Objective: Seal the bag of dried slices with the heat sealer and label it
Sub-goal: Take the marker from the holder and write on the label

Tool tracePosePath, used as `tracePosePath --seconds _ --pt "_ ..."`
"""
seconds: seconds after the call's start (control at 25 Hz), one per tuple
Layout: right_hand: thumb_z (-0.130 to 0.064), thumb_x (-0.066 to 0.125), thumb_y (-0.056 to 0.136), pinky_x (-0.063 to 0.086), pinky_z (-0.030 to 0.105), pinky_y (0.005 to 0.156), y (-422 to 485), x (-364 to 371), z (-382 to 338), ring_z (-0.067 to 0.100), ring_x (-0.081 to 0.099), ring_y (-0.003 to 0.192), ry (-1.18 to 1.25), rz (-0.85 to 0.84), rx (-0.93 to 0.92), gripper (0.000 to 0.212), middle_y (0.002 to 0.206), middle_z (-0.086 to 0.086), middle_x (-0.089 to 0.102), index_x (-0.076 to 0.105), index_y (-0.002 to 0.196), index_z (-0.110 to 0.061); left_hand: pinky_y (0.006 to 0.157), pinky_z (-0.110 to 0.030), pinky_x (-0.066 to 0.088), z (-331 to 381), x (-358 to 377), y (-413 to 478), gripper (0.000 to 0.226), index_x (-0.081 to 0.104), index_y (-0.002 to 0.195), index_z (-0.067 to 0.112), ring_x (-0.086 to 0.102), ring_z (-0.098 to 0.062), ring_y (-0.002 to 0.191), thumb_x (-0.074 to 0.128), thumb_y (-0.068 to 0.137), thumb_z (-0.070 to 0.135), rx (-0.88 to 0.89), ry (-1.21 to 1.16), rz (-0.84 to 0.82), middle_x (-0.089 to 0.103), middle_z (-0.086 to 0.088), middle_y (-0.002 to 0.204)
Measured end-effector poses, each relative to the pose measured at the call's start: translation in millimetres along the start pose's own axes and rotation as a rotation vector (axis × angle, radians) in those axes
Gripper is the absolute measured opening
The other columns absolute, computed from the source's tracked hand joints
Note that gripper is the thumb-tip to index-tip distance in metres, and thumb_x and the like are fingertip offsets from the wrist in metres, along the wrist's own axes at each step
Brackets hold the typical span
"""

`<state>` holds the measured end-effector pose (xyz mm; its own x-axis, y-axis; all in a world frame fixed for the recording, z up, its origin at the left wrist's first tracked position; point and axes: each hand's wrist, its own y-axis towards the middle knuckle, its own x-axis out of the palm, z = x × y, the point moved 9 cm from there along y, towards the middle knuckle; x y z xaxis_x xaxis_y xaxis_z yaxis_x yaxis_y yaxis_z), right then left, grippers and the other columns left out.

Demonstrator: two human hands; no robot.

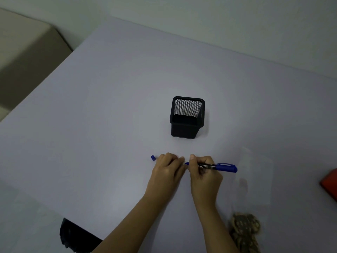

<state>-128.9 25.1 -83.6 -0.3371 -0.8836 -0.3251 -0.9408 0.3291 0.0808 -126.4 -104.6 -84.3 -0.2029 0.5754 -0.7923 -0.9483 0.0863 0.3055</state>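
Two hands on table (109,106): right hand (204,172) fingers clamp blue marker (217,166), tip toward left hand (167,168) fingers, curled on something unseen. Cap (153,157) just beyond left knuckles; clear bag (255,172) right of marker, slices (245,229) by right wrist

The right hand (204,170) grips a blue marker (217,166), its tip beside the left hand (168,168).

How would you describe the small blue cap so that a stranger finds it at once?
Start at the black mesh pen holder on the table. Nearer the person, just left of the left hand, lies the small blue cap. It lies alone; the marker is long and held.
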Motion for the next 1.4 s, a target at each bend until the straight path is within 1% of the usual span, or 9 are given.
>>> tracePosePath --seconds 0.12,0.32,0.52,0.6,0.72,0.8,1.24,1.32,1.4 --pt "-0.014 0.063 0.082 0.042 0.003 0.05 -2.6 1.6 -0.8 -0.004 0.06 0.062 0.027 0.01 -0.006 0.009 0.062 -0.013 0.057 0.058 0.077 -0.009 0.079 -0.021 0.041 -1.3 1.7 -2.0 0.032 0.073 0.093 0.005 0.048 -0.007 0.085 0.052 0.086 0.029 0.009 0.009 -0.006 0.068 -0.006 0.083" --pt "-0.01 0.064 0.083 0.044 0.005 0.053 -2.8 4.6 -1.5 -0.005 0.06 0.064 0.057 -0.026 -0.002 0.01 0.067 -0.016 0.058 0.056 0.078 -0.013 0.077 -0.021 0.041 -0.7 1.9 -1.0 0.031 0.073 0.092 0.005 0.048 -0.007 0.083 0.052 0.086 0.028 0.012 0.004 0.007 0.068 -0.006 0.081" --pt "-0.01 0.062 0.083 0.045 0.006 0.054 -4.3 5.9 -1.6 -0.001 0.062 0.065 0.099 -0.046 0.0 0.009 0.068 -0.012 0.06 0.055 0.079 -0.014 0.077 -0.021 0.041 1.0 0.2 -1.2 0.032 0.073 0.091 0.005 0.047 -0.007 0.082 0.052 0.085 0.029 0.023 0.014 0.021 0.068 -0.005 0.08" --pt "-0.01 0.062 0.083 0.045 0.006 0.054 -5.0 6.5 -3.5 0.0 0.061 0.065 0.104 -0.056 -0.009 0.012 0.068 -0.012 0.06 0.054 0.079 -0.018 0.077 -0.021 0.041 -0.2 0.7 -1.6 0.032 0.073 0.091 0.006 0.047 -0.007 0.082 0.052 0.085 0.029 0.016 0.016 0.022 0.068 -0.005 0.08" --pt "-0.008 0.061 0.084 0.045 0.007 0.055 -4.0 6.2 -6.9 0.001 0.061 0.064 0.121 -0.06 -0.018 0.024 0.068 -0.01 0.06 0.051 0.078 -0.029 0.077 -0.021 0.04 -0.4 2.4 -1.2 0.031 0.073 0.091 0.007 0.047 -0.007 0.082 0.052 0.085 0.029 0.029 0.032 0.015 0.068 -0.005 0.079" --pt "-0.007 0.061 0.084 0.045 0.007 0.055 -3.6 6.5 -8.0 0.001 0.061 0.064 0.127 -0.066 -0.018 0.028 0.067 -0.01 0.06 0.05 0.077 -0.032 0.077 -0.021 0.04 -0.3 2.7 -1.3 0.031 0.073 0.091 0.007 0.047 -0.007 0.081 0.052 0.085 0.029 0.029 0.031 0.012 0.068 -0.005 0.079" --pt "-0.011 0.06 0.084 0.045 0.007 0.055 -4.5 5.6 -9.6 0.003 0.061 0.065 0.11 -0.055 -0.03 0.027 0.067 -0.011 0.059 0.049 0.077 -0.034 0.081 -0.018 0.038 -2.4 3.4 -2.2 0.033 0.073 0.094 0.007 0.047 -0.006 0.083 0.051 0.087 0.03 -0.007 0.025 -0.008 0.067 -0.004 0.082" --pt "-0.012 0.06 0.084 0.047 0.008 0.057 -5.2 6.5 -8.0 0.004 0.062 0.068 0.128 -0.064 -0.016 0.024 0.069 -0.01 0.06 0.05 0.079 -0.033 0.081 -0.019 0.038 -2.2 2.5 -2.3 0.033 0.073 0.094 0.007 0.047 -0.007 0.083 0.051 0.086 0.03 -0.007 0.025 0.0 0.067 -0.005 0.082" --pt "-0.012 0.06 0.084 0.046 0.008 0.057 -5.5 6.3 -7.1 0.003 0.062 0.067 0.128 -0.063 -0.017 0.019 0.069 -0.01 0.06 0.052 0.079 -0.028 0.081 -0.02 0.039 -1.2 1.0 -1.7 0.033 0.073 0.093 0.006 0.047 -0.008 0.083 0.051 0.086 0.03 -0.005 0.023 0.006 0.067 -0.005 0.081"
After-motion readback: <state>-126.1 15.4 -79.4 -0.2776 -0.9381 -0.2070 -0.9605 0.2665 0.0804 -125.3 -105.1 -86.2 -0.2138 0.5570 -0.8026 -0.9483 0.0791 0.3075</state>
